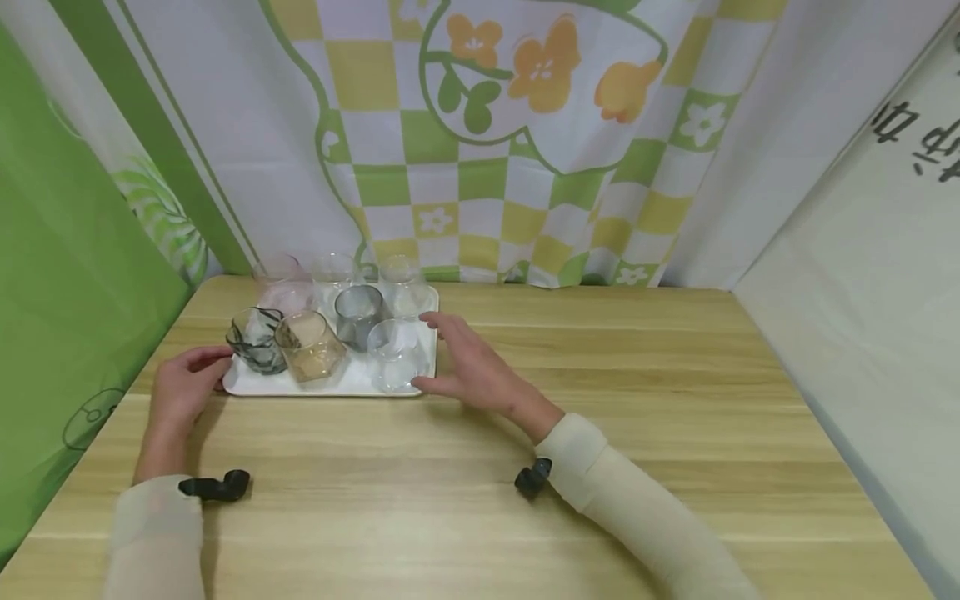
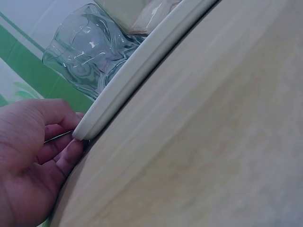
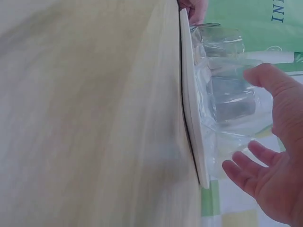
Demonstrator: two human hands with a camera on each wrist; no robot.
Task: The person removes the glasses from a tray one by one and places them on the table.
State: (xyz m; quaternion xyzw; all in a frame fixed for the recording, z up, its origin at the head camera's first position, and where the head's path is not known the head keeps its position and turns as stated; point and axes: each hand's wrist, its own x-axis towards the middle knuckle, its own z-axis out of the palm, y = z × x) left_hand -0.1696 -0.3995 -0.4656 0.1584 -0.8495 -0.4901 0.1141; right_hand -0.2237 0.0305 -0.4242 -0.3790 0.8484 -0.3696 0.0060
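Observation:
A white tray lies on the wooden table, bearing several drinking glasses. My left hand pinches the tray's near left corner between thumb and fingers, as the left wrist view shows. Beside it stands a smoky, wavy glass, with an amber glass to its right. My right hand is at the tray's right end, thumb and fingers spread apart around the side of a clear glass. In the right wrist view those fingertips show with nothing gripped between them.
A grey glass stands mid-tray. Along the back are a pinkish glass and two clear ones, the right one near my right fingertips. A patterned curtain hangs behind the table; green cloth borders its left.

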